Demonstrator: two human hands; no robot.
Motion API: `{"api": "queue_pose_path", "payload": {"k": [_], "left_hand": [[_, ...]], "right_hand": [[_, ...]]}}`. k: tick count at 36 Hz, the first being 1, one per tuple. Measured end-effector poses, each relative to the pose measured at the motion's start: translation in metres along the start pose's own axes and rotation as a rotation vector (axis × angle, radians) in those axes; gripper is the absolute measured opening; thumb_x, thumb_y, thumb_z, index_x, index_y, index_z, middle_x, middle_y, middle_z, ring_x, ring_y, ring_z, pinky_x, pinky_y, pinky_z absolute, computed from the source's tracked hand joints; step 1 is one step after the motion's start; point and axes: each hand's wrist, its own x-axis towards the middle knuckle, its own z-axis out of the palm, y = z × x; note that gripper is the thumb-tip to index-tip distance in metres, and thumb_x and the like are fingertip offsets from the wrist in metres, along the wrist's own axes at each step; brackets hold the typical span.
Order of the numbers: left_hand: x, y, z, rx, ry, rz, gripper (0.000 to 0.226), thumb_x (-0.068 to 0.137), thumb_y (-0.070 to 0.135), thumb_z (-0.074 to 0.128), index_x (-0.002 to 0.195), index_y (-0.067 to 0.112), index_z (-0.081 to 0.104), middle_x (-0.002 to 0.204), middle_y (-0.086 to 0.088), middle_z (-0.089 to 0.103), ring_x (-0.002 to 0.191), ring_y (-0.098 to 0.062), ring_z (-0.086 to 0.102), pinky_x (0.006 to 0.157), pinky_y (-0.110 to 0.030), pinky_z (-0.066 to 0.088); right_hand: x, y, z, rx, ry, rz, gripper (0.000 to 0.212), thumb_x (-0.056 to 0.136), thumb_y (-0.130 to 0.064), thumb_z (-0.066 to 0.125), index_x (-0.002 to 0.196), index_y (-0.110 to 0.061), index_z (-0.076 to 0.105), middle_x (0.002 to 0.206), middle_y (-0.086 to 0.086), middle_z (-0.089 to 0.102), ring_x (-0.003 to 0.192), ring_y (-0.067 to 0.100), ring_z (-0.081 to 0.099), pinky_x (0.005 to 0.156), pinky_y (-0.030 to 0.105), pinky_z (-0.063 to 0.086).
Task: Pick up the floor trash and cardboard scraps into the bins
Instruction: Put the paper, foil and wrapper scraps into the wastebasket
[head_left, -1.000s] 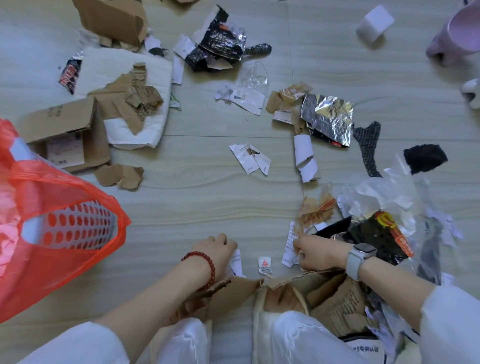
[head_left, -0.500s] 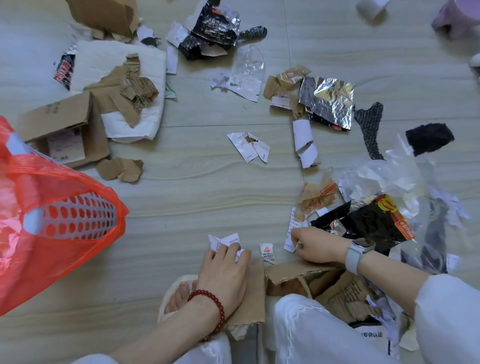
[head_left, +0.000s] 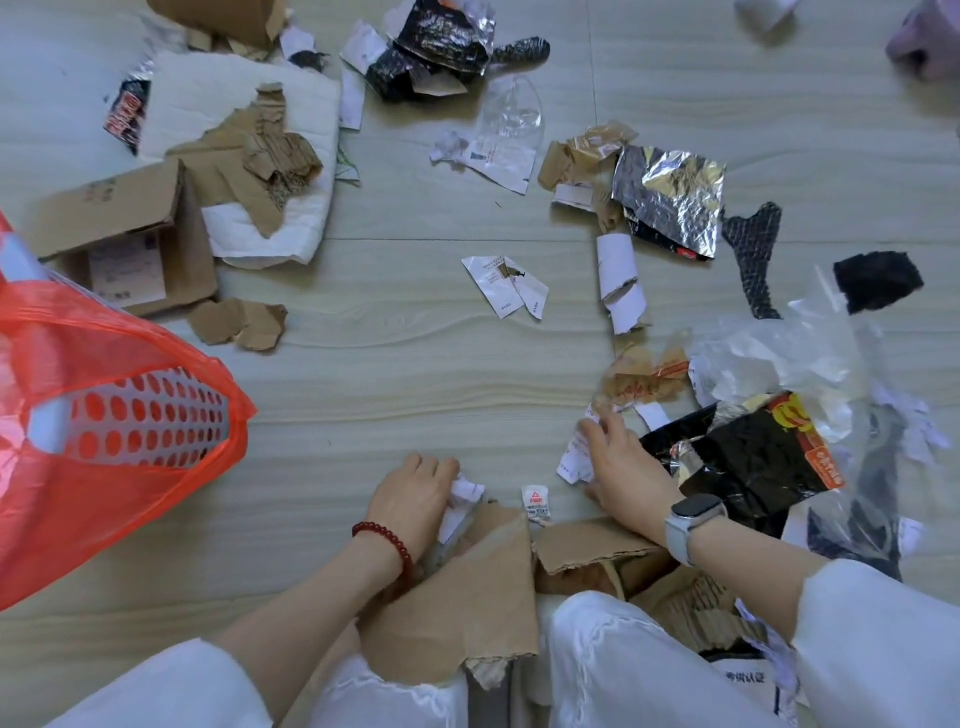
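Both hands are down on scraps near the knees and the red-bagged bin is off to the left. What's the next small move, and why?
Probably lift the left hand with its crumpled white paper and carry it left to the red-bagged bin. That hand already grips the paper, the bin's mouth faces it, while the right hand only rests on a white slip.

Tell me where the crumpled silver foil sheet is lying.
In the head view, the silver foil sheet lies upper right on the floor, beside brown paper scraps and just above the white paper tube.
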Motion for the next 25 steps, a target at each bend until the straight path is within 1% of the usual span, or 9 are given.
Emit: {"api": "queue_pose_path", "payload": {"k": [3, 7, 9, 12, 14, 17, 21, 23, 25], "left_hand": [[0.005, -0.008, -0.004, -0.059, 0.055, -0.051, 0.035, 0.041, 0.003, 0.082, 0.066, 0.014, 0.060, 0.056, -0.001, 0.058, 0.050, -0.022, 0.057, 0.044, -0.024, 0.028], [0.010, -0.012, -0.010, -0.096, 0.092, -0.019, 0.032, 0.050, 0.010, 0.085, 0.065, 0.013, 0.056, 0.061, -0.002, 0.055, 0.049, -0.021, 0.052, 0.042, -0.022, 0.026], [0.012, -0.009, -0.014, -0.093, 0.062, 0.015, 0.035, 0.050, 0.017, 0.085, 0.073, 0.014, 0.059, 0.073, -0.003, 0.058, 0.056, -0.021, 0.054, 0.036, -0.021, 0.031], [0.010, -0.005, -0.011, 0.005, 0.023, 0.110, 0.057, 0.032, 0.020, 0.084, 0.084, 0.019, 0.060, 0.081, -0.001, 0.059, 0.062, -0.021, 0.056, 0.038, -0.021, 0.033], [0.009, -0.004, -0.008, 0.070, -0.017, 0.141, 0.064, 0.024, 0.021, 0.085, 0.083, 0.021, 0.061, 0.078, 0.000, 0.059, 0.061, -0.019, 0.057, 0.040, -0.023, 0.035], [0.012, -0.001, -0.005, 0.081, -0.085, 0.109, 0.062, 0.020, 0.022, 0.087, 0.075, 0.021, 0.059, 0.068, 0.003, 0.058, 0.057, -0.016, 0.057, 0.042, -0.023, 0.038], [0.011, 0.004, -0.007, 0.111, -0.159, 0.084, 0.029, 0.071, 0.011, 0.067, 0.099, 0.011, 0.056, 0.103, -0.007, 0.056, 0.100, -0.025, 0.053, 0.069, -0.030, 0.036], [0.011, 0.002, -0.012, 0.093, -0.131, 0.117, 0.021, 0.065, 0.010, 0.073, 0.082, 0.012, 0.061, 0.092, -0.007, 0.058, 0.087, -0.025, 0.057, 0.060, -0.029, 0.037], [0.010, -0.005, -0.013, 0.020, -0.105, 0.082, 0.033, 0.049, 0.017, 0.085, 0.061, 0.016, 0.054, 0.070, -0.001, 0.055, 0.062, -0.020, 0.056, 0.046, -0.024, 0.027]], "right_hand": [[0.001, 0.003, 0.004, 0.047, 0.008, 0.013, 0.043, 0.086, -0.010, 0.054, 0.126, -0.006, 0.037, 0.124, 0.014, 0.039, 0.109, 0.031, 0.046, 0.086, 0.038, 0.046], [-0.002, 0.002, 0.003, 0.012, 0.014, 0.016, 0.031, 0.090, -0.011, 0.049, 0.118, -0.004, 0.043, 0.124, 0.015, 0.041, 0.114, 0.030, 0.043, 0.086, 0.034, 0.044], [-0.004, 0.003, 0.004, -0.045, 0.067, -0.023, 0.032, 0.087, -0.007, 0.052, 0.118, -0.003, 0.045, 0.130, 0.017, 0.039, 0.111, 0.034, 0.044, 0.066, 0.037, 0.047], [-0.003, 0.005, 0.003, -0.059, 0.074, -0.093, 0.052, 0.079, -0.003, 0.060, 0.127, -0.011, 0.043, 0.138, 0.016, 0.036, 0.102, 0.037, 0.049, 0.040, 0.027, 0.025], [0.002, 0.006, -0.001, -0.074, 0.064, -0.108, 0.063, 0.081, -0.005, 0.056, 0.136, -0.022, 0.032, 0.140, 0.011, 0.028, 0.106, 0.034, 0.045, 0.044, 0.028, 0.029], [0.004, 0.003, -0.008, -0.110, 0.037, -0.079, 0.052, 0.085, -0.004, 0.051, 0.130, -0.020, 0.032, 0.128, 0.009, 0.033, 0.107, 0.031, 0.042, 0.056, 0.033, 0.041], [0.003, 0.001, -0.012, -0.178, -0.053, -0.092, 0.029, 0.085, 0.000, 0.045, 0.112, -0.009, 0.045, 0.118, 0.013, 0.041, 0.101, 0.030, 0.044, 0.056, 0.033, 0.030], [0.002, 0.003, -0.013, -0.151, -0.078, -0.117, 0.021, 0.087, -0.003, 0.043, 0.107, -0.007, 0.049, 0.116, 0.014, 0.042, 0.098, 0.030, 0.046, 0.057, 0.033, 0.032], [0.002, 0.006, -0.013, -0.089, -0.070, -0.144, 0.016, 0.090, -0.010, 0.044, 0.104, -0.006, 0.051, 0.114, 0.013, 0.044, 0.095, 0.031, 0.048, 0.063, 0.035, 0.038]]}}
